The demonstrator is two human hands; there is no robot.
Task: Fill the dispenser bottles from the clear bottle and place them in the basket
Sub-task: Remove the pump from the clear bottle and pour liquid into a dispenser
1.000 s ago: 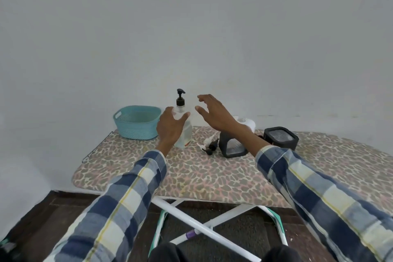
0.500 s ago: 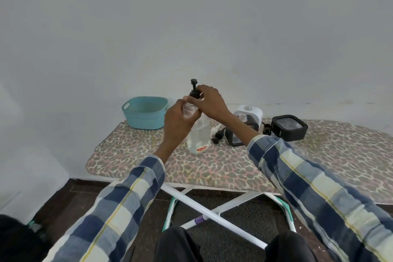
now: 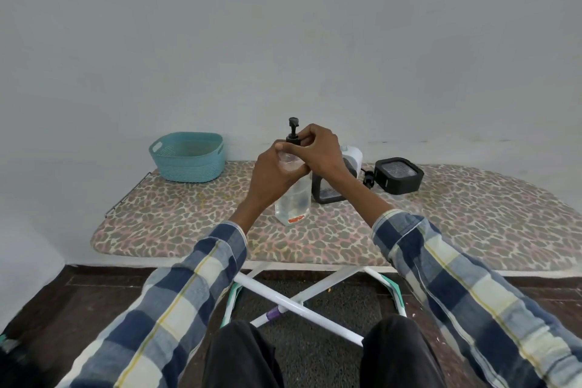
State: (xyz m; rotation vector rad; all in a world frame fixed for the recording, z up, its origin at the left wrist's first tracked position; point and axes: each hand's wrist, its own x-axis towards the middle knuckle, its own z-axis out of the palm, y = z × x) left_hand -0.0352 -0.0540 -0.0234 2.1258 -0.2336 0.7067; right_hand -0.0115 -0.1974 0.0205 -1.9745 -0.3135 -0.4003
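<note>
Both hands are on the clear bottle [image 3: 293, 198], right at its top. The left hand [image 3: 273, 174] wraps around the shoulder of the bottle, fingers curled over it, thumb across the front. The right hand [image 3: 321, 148] comes in from the other side and pinches the black pump [image 3: 293, 135] at its collar, fingertips closed on it. The pump's nozzle sticks up above both hands. Below the grip, the bottle stands upright on the ironing board [image 3: 189, 224], a little liquid showing near its base by a red label. Just right of the grip, partly behind the right wrist, sits a dark square container [image 3: 327, 195], with a white one [image 3: 354, 156] behind it. Farther right, another black square container [image 3: 398, 175] sits apart from them. Well off to the left of the grip, the teal basket [image 3: 189, 157] sits on the board against the wall. Plaid sleeves [image 3: 201, 274] run back toward the camera.
</note>
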